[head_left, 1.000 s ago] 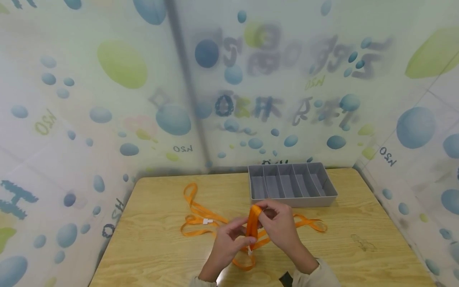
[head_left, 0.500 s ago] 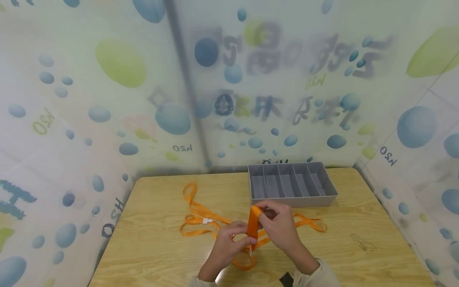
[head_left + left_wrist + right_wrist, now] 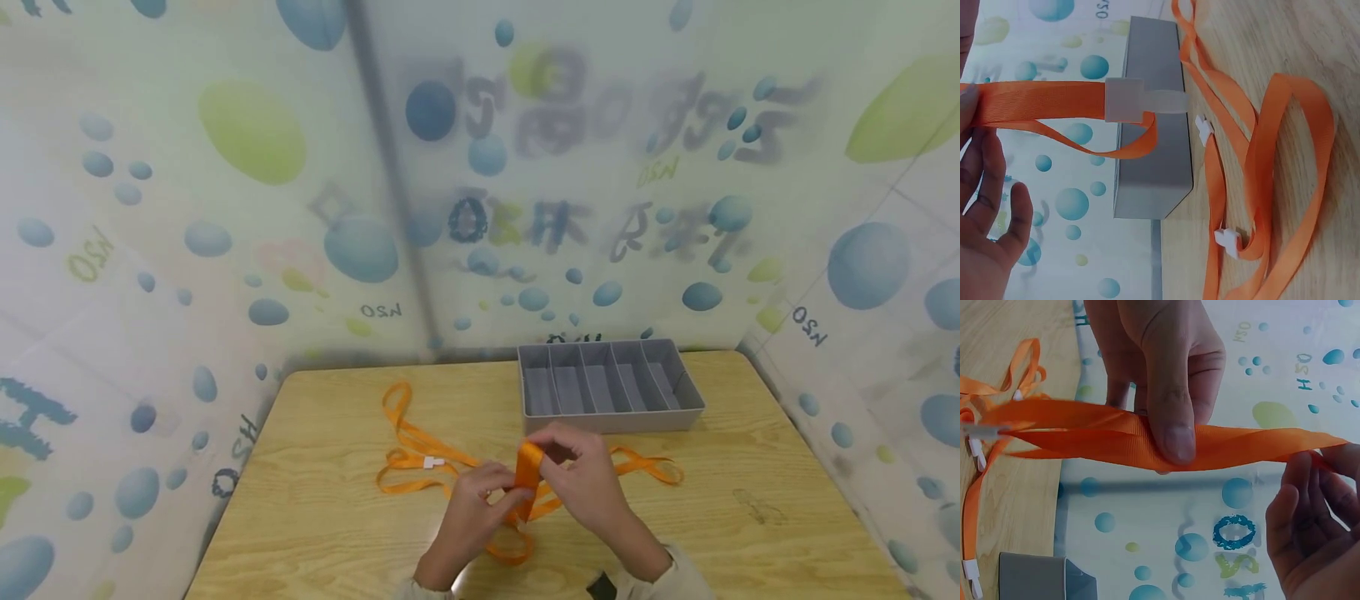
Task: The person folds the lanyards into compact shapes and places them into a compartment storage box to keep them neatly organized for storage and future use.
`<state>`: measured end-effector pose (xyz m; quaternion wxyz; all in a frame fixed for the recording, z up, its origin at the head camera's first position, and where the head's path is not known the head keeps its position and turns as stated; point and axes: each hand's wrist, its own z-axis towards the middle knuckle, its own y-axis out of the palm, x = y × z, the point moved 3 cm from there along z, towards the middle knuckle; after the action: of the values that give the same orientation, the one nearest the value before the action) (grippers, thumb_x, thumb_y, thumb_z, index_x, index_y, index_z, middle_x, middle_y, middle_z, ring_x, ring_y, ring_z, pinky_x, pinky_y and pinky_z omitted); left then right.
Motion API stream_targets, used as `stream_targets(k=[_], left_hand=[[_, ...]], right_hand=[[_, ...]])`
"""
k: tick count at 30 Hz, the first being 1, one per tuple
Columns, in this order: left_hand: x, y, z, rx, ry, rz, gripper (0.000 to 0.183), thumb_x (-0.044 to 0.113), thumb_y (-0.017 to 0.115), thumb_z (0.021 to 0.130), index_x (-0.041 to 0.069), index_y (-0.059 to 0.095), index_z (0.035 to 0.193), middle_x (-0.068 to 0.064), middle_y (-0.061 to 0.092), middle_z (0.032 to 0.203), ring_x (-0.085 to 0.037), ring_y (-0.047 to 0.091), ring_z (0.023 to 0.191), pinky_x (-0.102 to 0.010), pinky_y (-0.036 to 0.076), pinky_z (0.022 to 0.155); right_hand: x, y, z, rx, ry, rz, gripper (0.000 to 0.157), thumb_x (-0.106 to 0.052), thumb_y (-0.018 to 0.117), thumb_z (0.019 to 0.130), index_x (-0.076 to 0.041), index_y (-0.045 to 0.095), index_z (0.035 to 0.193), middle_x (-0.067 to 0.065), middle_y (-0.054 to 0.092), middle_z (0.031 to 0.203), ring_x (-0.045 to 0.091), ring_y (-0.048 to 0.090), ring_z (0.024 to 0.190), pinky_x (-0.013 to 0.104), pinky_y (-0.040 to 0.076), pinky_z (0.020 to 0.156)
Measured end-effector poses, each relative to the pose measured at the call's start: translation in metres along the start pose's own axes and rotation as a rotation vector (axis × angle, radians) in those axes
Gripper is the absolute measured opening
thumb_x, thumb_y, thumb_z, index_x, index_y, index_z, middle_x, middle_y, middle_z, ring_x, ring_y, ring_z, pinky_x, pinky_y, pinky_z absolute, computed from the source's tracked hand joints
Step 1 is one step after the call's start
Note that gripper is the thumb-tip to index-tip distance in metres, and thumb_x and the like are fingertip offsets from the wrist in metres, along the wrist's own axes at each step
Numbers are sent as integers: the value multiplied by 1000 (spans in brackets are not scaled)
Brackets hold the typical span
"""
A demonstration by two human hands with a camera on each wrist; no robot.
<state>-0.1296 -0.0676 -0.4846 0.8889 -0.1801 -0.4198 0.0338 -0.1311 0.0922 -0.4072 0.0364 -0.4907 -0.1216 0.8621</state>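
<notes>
Both hands hold a folded orange lanyard (image 3: 528,467) upright over the table. My left hand (image 3: 474,507) pinches its middle between thumb and fingers; the thumb lies flat across the strap in the right wrist view. Higher up, my right hand (image 3: 583,477) pinches the folded top end. From the lower end hangs a pale plastic clip (image 3: 1125,100), with a narrow loop of strap beside it. More orange lanyards (image 3: 420,442) lie loosely on the wood below, and white clips (image 3: 1229,242) show on them.
A grey box (image 3: 615,422) with several upright dividers stands at the table's back right, behind the hands. Another strap loop (image 3: 660,469) lies right of the right hand. Printed curtains (image 3: 525,167) enclose the table. A small dark piece (image 3: 601,585) shows by the right sleeve.
The right hand and the top of the folded lanyard have come slightly lower. The strap layers look more closely stacked than a second ago. The lanyards on the table have not moved.
</notes>
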Motion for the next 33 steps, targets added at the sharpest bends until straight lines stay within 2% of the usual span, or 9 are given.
stream_targets(k=[5,9,12,18,24,33], left_hand=[[3,-5,3,70,-29,152,4,5,77,85,8,78,87,4,71,79,-5,63,74,-28,56,66],[2,-9,6,108,-69,195,10,-4,76,82,6,76,83,1,70,77,-5,62,71,-29,56,63],[1,-12,8,132,-110,188,16,-9,74,79,6,75,82,0,71,77,-6,63,69,-29,55,60],[1,-19,14,181,-165,188,19,-12,70,78,5,76,84,0,72,76,-8,63,68,-31,55,60],[4,-25,19,205,-236,156,18,-9,72,81,7,77,85,1,73,78,-9,62,68,-31,55,62],[12,-31,24,229,-280,77,18,-7,72,83,9,78,87,0,74,81,-11,62,68,-27,53,63]], right_hand=[[0,0,-5,-22,-25,-14,18,4,79,79,-10,75,89,-1,69,77,8,58,61,26,52,54],[3,1,-10,-29,14,-15,25,11,78,74,-12,73,83,-3,60,66,4,51,58,24,48,51],[5,0,-13,-42,71,0,30,15,73,69,-14,70,76,-5,53,61,2,45,57,22,43,48],[12,2,-18,-159,138,85,23,0,84,72,-12,66,71,-6,47,58,0,40,54,19,33,44],[21,4,-24,-274,165,103,23,-10,87,75,-11,64,70,-10,45,62,-1,38,55,18,32,46],[27,8,-30,-319,187,125,23,-14,88,75,-11,66,71,-7,50,64,-1,42,57,18,38,48]])
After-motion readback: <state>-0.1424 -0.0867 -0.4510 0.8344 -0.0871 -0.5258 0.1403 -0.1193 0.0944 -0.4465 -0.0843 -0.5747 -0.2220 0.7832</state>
